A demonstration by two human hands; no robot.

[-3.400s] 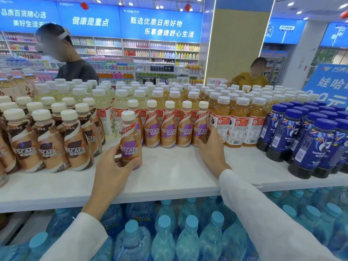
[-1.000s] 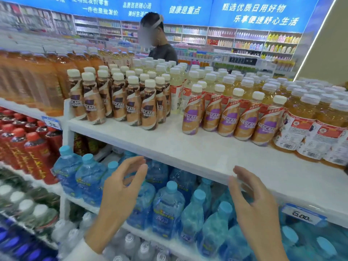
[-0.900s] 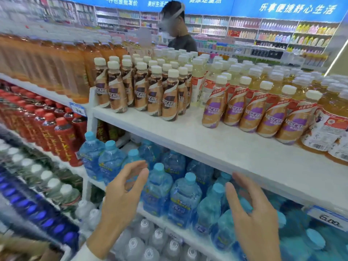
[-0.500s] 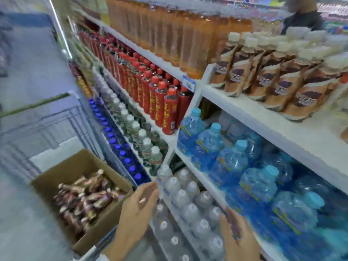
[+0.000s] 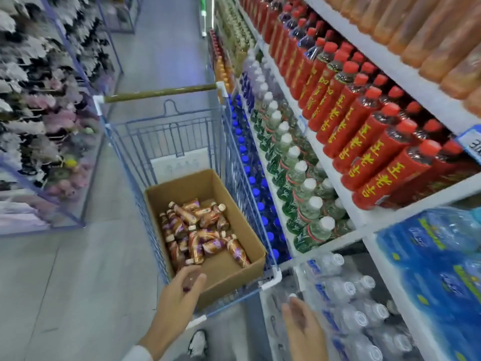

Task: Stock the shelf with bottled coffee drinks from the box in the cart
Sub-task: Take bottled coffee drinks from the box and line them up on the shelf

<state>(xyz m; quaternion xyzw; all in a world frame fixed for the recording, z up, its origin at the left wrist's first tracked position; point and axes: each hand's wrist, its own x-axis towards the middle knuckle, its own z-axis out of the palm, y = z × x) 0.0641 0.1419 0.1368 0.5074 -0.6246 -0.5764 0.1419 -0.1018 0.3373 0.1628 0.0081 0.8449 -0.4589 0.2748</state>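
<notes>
- Our left hand (image 5: 179, 293), empty and loosely spread, hovers over the near rim of the box (image 5: 234, 278); our right hand (image 5: 303, 325) hangs open beside it.
- Just beyond the left hand: coffee bottles (image 5: 200, 230) heaped in the box, inside the cart (image 5: 182, 136).
- Many seem left to stock.

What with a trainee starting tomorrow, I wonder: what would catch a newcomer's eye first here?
Probably the open cardboard box in the blue wire cart, mid-aisle, with coffee bottles lying jumbled inside. Then the rows of red bottles with red caps on the shelf at right. The empty left hand reaches over the box's near edge, the right hand open at lower right.
</notes>
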